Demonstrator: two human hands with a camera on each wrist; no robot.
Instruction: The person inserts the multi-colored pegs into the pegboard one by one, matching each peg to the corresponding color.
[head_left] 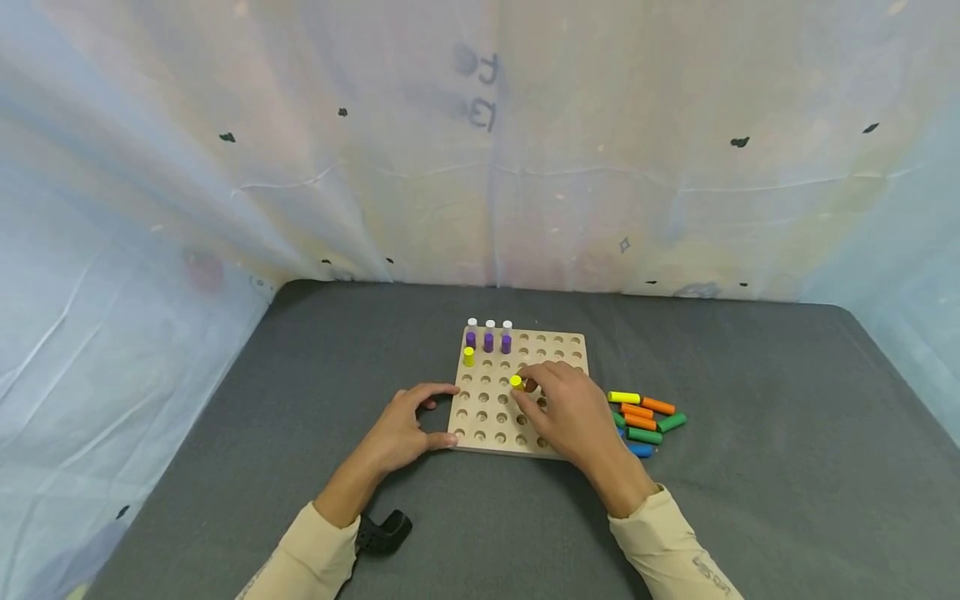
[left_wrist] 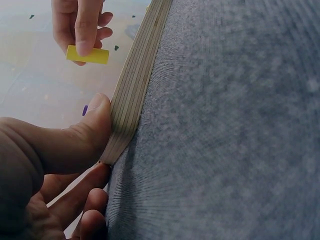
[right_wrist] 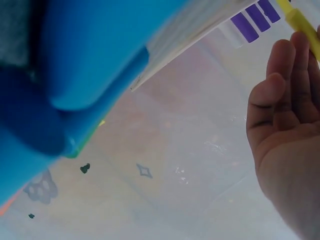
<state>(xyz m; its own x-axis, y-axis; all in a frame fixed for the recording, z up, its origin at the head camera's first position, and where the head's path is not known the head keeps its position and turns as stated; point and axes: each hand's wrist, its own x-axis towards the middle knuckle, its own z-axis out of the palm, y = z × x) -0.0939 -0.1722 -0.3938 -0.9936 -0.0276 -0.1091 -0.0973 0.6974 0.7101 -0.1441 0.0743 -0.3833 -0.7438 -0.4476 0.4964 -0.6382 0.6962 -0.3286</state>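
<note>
So barely a start's been made: three purple pegs [head_left: 488, 342] and one yellow peg [head_left: 468, 357] are seated at the upper left of the square wooden pegboard [head_left: 487, 421]. A second yellow cylinder peg [head_left: 516, 382] is pinched in the right hand [head_left: 572, 412] over mid-board, the board's left edge is gripped by the left hand [head_left: 401, 429], and a pile of loose coloured pegs [head_left: 643, 417] is left waiting at the right.

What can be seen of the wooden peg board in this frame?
The peg board is a pale, square wooden slab with rows of round holes, lying flat on the grey cloth. Its edge shows thin layers, like plywood. Three purple pegs and one yellow peg stand near its far left corner. The left hand grips its near left corner; the right hand holds a yellow peg above it.
</note>
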